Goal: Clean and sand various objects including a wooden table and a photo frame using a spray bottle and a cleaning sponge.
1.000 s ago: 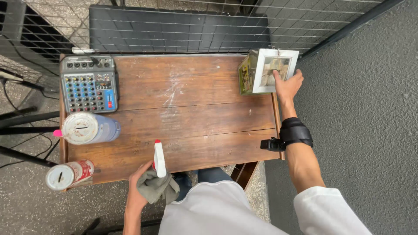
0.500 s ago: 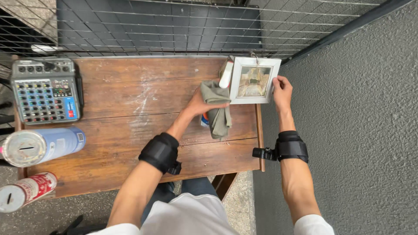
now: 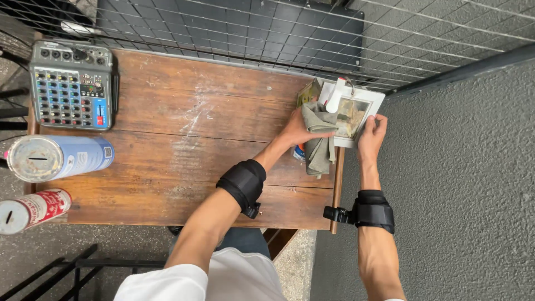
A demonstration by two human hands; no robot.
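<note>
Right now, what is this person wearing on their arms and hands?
Both hands are bare, without gloves. The left forearm carries a wide black padded band, and the right wrist a similar black band with a small black clip-like piece jutting from its side. Short white sleeves show at the upper arms.

Your left hand (image 3: 298, 129) covers most of the spray bottle (image 3: 334, 96); only its white nozzle and a bit of blue base show. The grey cloth (image 3: 319, 138) hides the bottle's body and the left part of the white picture frame (image 3: 365, 103). Picture inside the frame is too blurred to read. Your left grip on bottle versus cloth: can't separate. The red-and-white can (image 3: 33, 209) and blue can (image 3: 56, 158) are cut by the left edge. Mixer (image 3: 71, 85) knobs too small to tell apart.
</note>
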